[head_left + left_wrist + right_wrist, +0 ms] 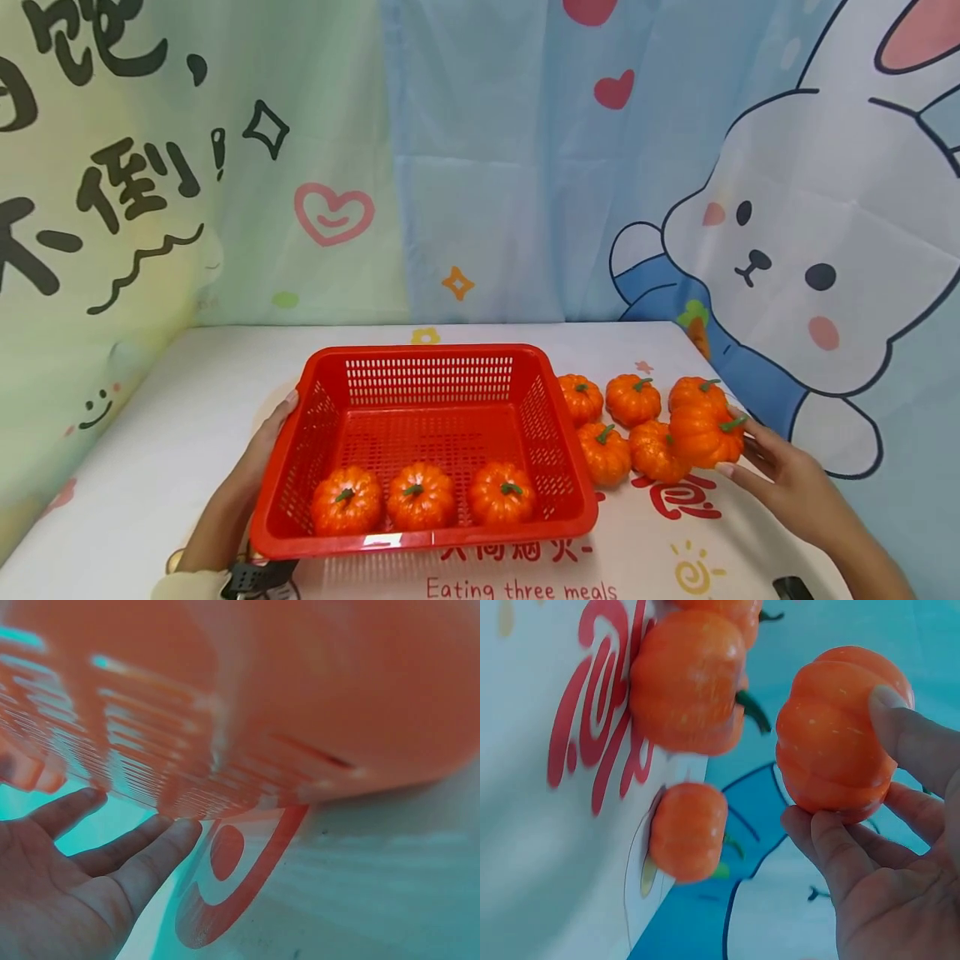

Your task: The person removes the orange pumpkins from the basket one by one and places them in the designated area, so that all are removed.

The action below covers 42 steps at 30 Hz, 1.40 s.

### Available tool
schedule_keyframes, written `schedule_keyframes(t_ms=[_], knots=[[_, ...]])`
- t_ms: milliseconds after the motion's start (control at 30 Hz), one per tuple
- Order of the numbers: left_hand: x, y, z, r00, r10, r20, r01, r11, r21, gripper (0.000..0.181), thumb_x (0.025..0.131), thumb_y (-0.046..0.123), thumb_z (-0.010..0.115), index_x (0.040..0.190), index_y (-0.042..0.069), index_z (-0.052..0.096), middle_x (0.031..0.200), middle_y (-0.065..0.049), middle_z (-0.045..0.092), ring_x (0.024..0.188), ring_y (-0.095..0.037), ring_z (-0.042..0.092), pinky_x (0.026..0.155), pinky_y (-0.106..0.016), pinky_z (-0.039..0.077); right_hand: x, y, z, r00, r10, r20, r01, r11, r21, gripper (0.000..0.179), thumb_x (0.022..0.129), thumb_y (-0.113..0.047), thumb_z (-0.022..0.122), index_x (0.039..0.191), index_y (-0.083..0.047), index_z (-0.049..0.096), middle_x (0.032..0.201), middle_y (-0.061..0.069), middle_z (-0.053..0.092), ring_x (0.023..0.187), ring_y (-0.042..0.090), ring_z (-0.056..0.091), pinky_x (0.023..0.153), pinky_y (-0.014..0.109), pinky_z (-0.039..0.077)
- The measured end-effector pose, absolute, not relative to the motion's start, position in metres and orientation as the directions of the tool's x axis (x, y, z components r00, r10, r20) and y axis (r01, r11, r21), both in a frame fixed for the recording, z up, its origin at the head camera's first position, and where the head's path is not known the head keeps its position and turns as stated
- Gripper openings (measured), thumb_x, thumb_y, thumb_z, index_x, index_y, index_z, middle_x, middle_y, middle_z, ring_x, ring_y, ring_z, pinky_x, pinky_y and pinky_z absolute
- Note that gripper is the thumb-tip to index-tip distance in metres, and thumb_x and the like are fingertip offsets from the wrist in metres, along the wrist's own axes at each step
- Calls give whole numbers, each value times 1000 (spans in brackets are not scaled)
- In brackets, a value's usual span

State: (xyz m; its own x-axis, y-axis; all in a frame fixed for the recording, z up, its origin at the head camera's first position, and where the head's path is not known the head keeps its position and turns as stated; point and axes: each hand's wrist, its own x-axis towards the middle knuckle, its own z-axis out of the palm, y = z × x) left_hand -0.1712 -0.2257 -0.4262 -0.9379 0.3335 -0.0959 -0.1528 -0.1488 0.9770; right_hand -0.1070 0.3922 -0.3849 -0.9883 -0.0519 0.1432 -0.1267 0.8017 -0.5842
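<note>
My right hand [797, 483] holds a small orange toy pumpkin [702, 435] with a green stem, clear of the tabletop. In the right wrist view the thumb [911, 735] lies on one side of this pumpkin [840, 735] and the fingers on the other. A red plastic basket [442, 540] stands in front of me with three pumpkins [420, 497] along its near side. Beside its left wall is my left hand [258, 458]; the left wrist view shows its fingers [154, 859] stretched out, tips at the slotted basket wall [150, 742].
Several more pumpkins [633, 400] sit on the white printed table [142, 450], grouped right of the basket and near the held one. Behind the table hangs a printed cloth [480, 167] with a cartoon rabbit. A dark object [792, 588] lies at the front right edge.
</note>
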Motion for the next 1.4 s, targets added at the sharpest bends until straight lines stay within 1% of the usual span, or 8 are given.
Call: schedule_keyframes(t_ms=[233,300,467,567,733,933,1167,1400], knots=[[-172,-228,-427,-937,346,-58,-117,-152,982,53,105,48,23,143,11,34,119,-11,63,97,-29,67,84,-51,52,-105,409,-393,-985,-4,171,-103,811,-576,78,88,-16,74,147,10,28,140,38,37,116,57,44,75,9,48],[-172,-227,-427,-937,346,-51,-109,-151,982,53,105,47,23,143,11,34,119,-11,63,97,-28,67,83,-51,52,-104,412,-396,-988,15,154,-79,804,-589,80,88,-18,73,147,9,27,141,38,35,117,57,43,76,12,50],[-171,-226,-428,-940,337,-58,-114,-147,983,54,105,48,23,143,12,33,119,-10,63,97,-28,67,84,-50,52,-105,415,-401,-993,56,105,-19,798,-603,82,89,-20,73,146,13,24,142,41,30,118,60,41,78,38,51],[-170,-226,-427,-942,329,-67,-120,-146,982,54,105,49,24,144,13,32,120,-9,63,98,-29,66,84,-51,52,-106,417,-403,-995,58,83,-3,800,-600,82,88,-17,73,145,15,23,141,42,30,118,60,42,80,42,48],[-171,-225,-426,-944,317,-91,-143,-144,979,56,104,50,24,145,13,30,121,-10,62,98,-28,66,85,-50,52,-108,419,-406,-997,71,35,35,794,-606,83,88,-14,73,144,18,20,140,45,28,119,60,41,82,44,47],[-171,-224,-425,-946,304,-112,-160,-138,977,58,104,52,26,147,13,28,123,-11,61,100,-29,66,85,-51,51,-108,422,-412,-997,62,51,19,802,-597,77,88,-10,72,141,20,25,138,45,30,116,61,43,82,46,46],[-171,-223,-426,-946,307,-103,-149,-131,980,59,104,52,27,147,12,27,127,-16,58,101,-31,65,85,-53,51,-111,426,-416,-995,95,-39,100,815,-570,80,90,-21,72,142,19,25,137,45,30,117,60,42,82,49,50],[-170,-223,-427,-947,306,-101,-147,-129,981,60,104,52,27,147,10,27,127,-17,58,101,-32,65,85,-54,51,-113,431,-419,-992,83,-96,121,837,-533,74,87,-11,73,139,20,29,132,45,36,112,59,46,80,48,54]])
